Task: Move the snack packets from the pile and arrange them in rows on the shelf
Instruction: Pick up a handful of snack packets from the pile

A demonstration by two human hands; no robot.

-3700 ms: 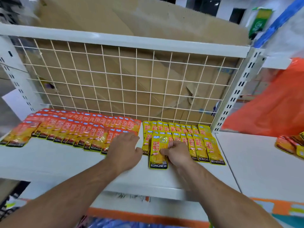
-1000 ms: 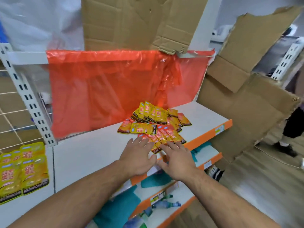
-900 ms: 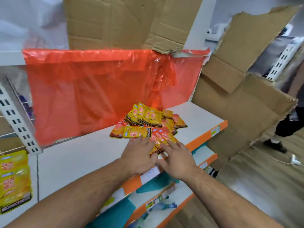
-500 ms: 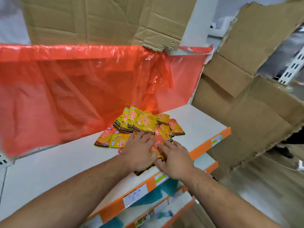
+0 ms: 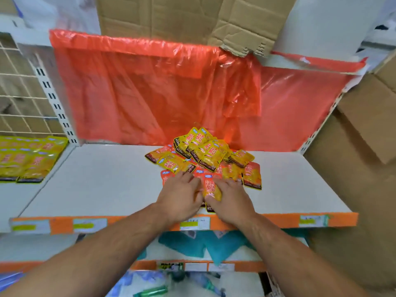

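Observation:
A loose pile of yellow and orange snack packets (image 5: 203, 153) lies on the white shelf (image 5: 102, 181), against the red plastic sheet. Both my hands are at the pile's near edge. My left hand (image 5: 180, 196) lies with its fingers spread over red packets at the front of the pile. My right hand (image 5: 232, 198) pinches an orange-and-yellow packet (image 5: 211, 188) that stands between the two hands, its dark bottom edge showing near the shelf lip. Rows of arranged yellow packets (image 5: 27, 157) lie on the neighbouring shelf section at far left.
A red plastic sheet (image 5: 171, 93) hangs behind the pile, with cardboard (image 5: 192, 16) above and brown boxes (image 5: 353, 157) at right. A perforated upright (image 5: 55, 99) and wire grid divide the sections. Lower shelves hold teal packets (image 5: 203, 245) and bottles.
The view has swung from the arranged rows to the pile. Both hands have moved onto the pile's front, and an orange-and-yellow packet now stands between them.

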